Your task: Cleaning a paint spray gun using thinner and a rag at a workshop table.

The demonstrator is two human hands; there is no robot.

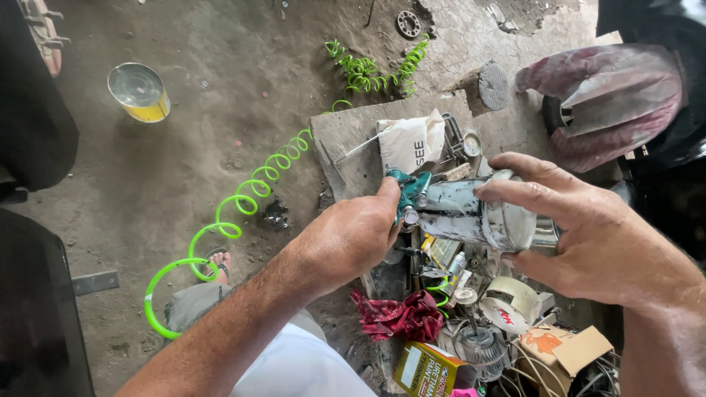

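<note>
Two bare hands meet over a cluttered patch of dirt floor, both on a paint-stained spray gun (456, 213) held level above the junk. Nearest, at the bottom edge, lie a yellow box (426, 370) and, to its right, a torn cardboard box (565, 347) among loose wires. Just beyond them sit a crumpled red rag (401, 316) and a roll of tape (511, 303). Above these the left hand (349, 239) is closed around the gun's teal body (409, 192), thumb pressed along its top, the forearm reaching in from the lower left. The right hand (588, 228) comes in from the right edge and grips the gun's metal cup (507, 220) with spread fingers, thumb under the cup's end and forefinger across its top. To the left, a bright green coiled hose (243, 202) loops over the ground from the near left toward the middle, passing a sandalled foot (218, 263). Behind the gun a white bag (412, 141) rests on a grey slab (349, 147), with small metal parts beside it. Farther off, more green coil (375, 70) lies tangled at the slab's far edge, a bearing ring (409, 23) rests on the floor beyond it, and an open yellow can (140, 92) stands well apart at the far left. A pink-stained cloth (610, 95) covers something at the far right.
</note>
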